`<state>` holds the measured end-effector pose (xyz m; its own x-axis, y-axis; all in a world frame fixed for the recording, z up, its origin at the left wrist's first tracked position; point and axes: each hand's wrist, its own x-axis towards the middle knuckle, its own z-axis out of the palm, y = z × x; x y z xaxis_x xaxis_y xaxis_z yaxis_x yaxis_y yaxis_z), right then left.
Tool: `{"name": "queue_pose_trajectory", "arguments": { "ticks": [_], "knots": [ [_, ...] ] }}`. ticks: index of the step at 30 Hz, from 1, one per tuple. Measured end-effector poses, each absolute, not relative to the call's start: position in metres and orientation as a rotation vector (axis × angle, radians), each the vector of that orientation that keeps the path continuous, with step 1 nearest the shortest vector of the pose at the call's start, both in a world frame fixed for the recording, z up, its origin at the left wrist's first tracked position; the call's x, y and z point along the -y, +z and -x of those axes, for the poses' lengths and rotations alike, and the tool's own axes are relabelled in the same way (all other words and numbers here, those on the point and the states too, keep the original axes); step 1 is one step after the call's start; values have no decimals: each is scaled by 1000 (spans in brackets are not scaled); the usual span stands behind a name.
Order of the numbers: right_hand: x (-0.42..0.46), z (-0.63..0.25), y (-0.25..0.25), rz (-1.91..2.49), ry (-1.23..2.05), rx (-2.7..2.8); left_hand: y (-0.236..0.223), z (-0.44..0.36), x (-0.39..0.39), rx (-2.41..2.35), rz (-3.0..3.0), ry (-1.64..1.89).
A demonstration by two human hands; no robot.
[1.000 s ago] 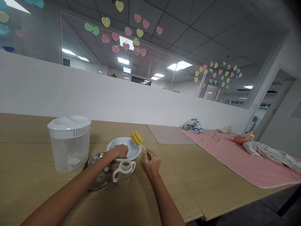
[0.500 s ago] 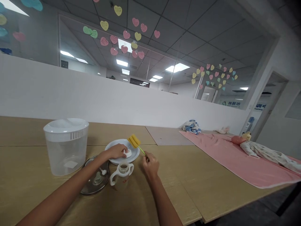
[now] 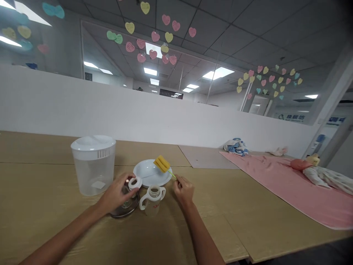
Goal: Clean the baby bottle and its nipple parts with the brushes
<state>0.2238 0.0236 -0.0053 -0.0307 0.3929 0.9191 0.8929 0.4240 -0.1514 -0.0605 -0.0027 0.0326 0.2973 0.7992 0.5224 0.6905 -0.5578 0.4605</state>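
My left hand (image 3: 120,193) pinches a white bottle collar ring (image 3: 135,183) between thumb and fingers, just above a round metal tray (image 3: 125,211). The tray is partly hidden by this hand. In my right hand (image 3: 184,189) is the thin green handle of a sponge bottle brush (image 3: 162,164), its yellow head raised over the right side of a white plate (image 3: 147,169). A clear baby bottle (image 3: 152,206) with two white handles stands upright and uncapped between my hands, in front of the plate.
A translucent lidded bin (image 3: 93,169) stands left of the plate. On the right, a pink cloth (image 3: 264,184) covers the table, with a doll in spotted clothing (image 3: 325,175) on it. Crumpled blue-and-white cloth (image 3: 235,146) lies near the white wall (image 3: 154,121).
My left hand has lifted the white collar ring off the plate and brought it left, over the metal tray. The brush stays in my right hand. The camera view has shifted left.
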Motion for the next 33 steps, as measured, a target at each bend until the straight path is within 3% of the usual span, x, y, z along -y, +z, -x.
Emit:
{"name": "queue_pose_trajectory", "arguments": {
  "ticks": [6,18,33],
  "knots": [
    [-26,-225,-8,1167,-574,1602,5,78,4,-1222,-2922,982],
    [-27,-226,-11,1199,-528,1616,10,81,2,-1232,-3030,704],
    [-27,-225,-10,1214,-510,1594,11,83,4,-1284,-3005,906]
  ]
}}
